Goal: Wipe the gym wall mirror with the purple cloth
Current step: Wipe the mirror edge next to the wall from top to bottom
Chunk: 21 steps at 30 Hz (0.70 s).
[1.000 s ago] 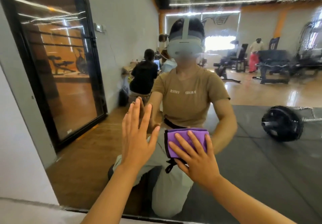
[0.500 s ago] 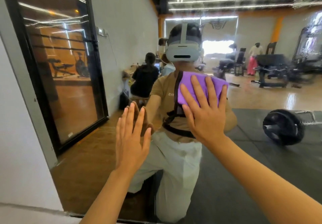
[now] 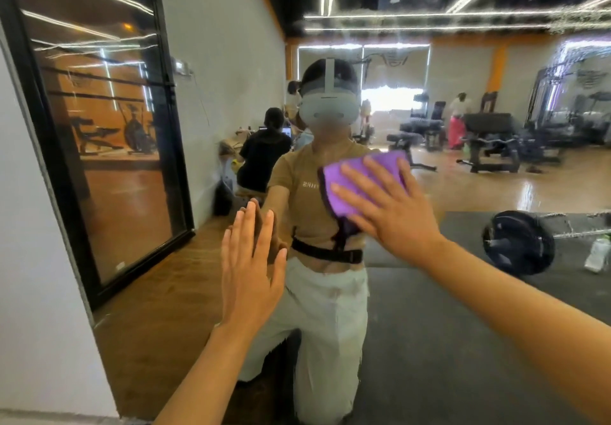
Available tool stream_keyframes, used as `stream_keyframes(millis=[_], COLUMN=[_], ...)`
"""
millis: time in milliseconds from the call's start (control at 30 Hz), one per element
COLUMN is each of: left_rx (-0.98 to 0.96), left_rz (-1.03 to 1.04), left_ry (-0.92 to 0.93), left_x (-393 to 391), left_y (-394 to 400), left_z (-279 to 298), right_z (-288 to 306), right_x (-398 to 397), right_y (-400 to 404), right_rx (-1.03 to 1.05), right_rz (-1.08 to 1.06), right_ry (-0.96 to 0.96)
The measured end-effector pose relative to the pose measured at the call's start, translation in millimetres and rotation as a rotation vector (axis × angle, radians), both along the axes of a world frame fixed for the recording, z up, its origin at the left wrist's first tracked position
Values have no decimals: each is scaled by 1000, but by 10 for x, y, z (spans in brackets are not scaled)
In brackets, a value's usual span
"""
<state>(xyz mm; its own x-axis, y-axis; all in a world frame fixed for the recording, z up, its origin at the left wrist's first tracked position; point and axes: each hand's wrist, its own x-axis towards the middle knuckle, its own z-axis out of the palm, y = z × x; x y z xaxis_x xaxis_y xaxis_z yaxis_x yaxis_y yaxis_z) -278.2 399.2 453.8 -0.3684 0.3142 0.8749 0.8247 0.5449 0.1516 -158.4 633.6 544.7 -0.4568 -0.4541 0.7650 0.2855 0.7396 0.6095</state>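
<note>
Right hand (image 3: 393,213) fingers spread pressing purple cloth (image 3: 357,173) on mirror (image 3: 463,292), left hand (image 3: 248,279) flat, fingers straight

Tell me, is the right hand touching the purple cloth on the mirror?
Touching. In the head view the right hand lies flat, fingers straight and spread, on the folded purple cloth, pressing it against the large gym wall mirror.

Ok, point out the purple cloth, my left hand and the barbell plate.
purple cloth (image 3: 344,178), head view, bare upper-left part.
left hand (image 3: 249,279), head view, back of hand.
barbell plate (image 3: 517,243), head view, reflected disc face.
</note>
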Motion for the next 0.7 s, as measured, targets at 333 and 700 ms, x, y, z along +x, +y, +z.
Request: stream_keyframes(millis=[333,700], left_rx=[67,17], left_rz=[22,84], left_ry=[-98,-146], left_x=[-185,-428], left_y=[-204,-488], left_z=[-71,-266], right_z=[-269,-735], right_x=[-138,-128], right_y=[-329,-413], right_rx=[-176,92], right_rz=[-11,15], right_ry=[87,-275])
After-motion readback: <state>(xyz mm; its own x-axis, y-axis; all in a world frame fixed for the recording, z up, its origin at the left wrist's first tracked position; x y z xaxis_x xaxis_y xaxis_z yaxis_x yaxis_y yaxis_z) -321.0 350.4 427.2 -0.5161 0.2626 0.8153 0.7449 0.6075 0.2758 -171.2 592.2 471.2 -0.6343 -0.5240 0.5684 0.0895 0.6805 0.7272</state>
